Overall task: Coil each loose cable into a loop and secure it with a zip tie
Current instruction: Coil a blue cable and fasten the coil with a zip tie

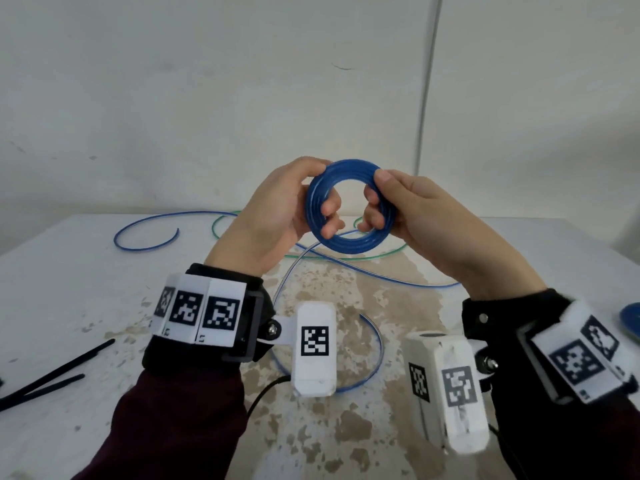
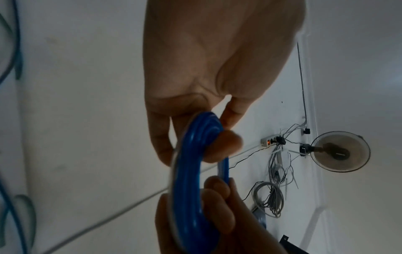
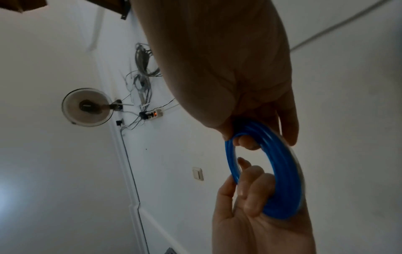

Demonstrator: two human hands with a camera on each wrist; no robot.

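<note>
A blue cable wound into a tight coil [image 1: 349, 244] is held up above the white table [image 1: 69, 289], facing me. My left hand [image 1: 320, 195] grips its left side, thumb on the top rim and fingers curled through the ring. On the coil's right side my right hand [image 1: 379, 197] grips the same way. The left wrist view shows the coil [image 2: 191, 171] edge-on between the two hands. In the right wrist view the coil [image 3: 280, 171] hangs under my right hand [image 3: 267, 137]. A loose tail of blue cable [image 1: 377, 341] loops on the table below. Black zip ties [image 1: 52, 375] lie at the front left.
More loose blue cable [image 1: 145, 237] and a green cable [image 1: 221, 223] curl across the back of the table. A blue round object [image 1: 630, 320] shows at the right edge. The tabletop has worn brown patches in the middle. A white wall stands close behind.
</note>
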